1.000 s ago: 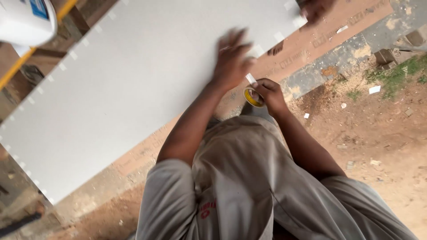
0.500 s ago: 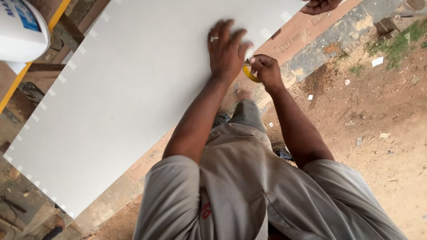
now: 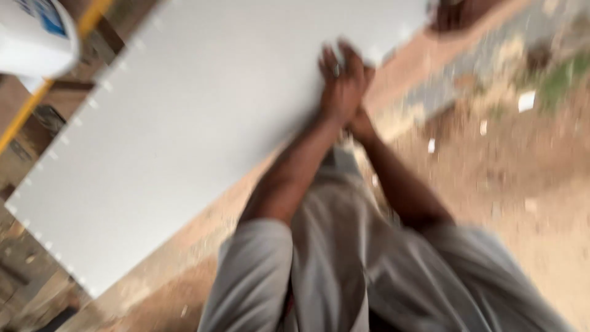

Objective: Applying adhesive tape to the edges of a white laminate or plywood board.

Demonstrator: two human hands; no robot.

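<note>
Hands have drawn together: left hand (image 3: 341, 83) fingers spread flat on white board (image 3: 203, 123), right hand's grip hidden.

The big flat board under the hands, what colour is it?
The board is plain white with small notches along its edges, as the head view shows despite blur.

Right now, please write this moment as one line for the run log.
left hand: flat on white board | right hand: mostly hidden behind left | ground: bare dirt | view: blurred
</note>
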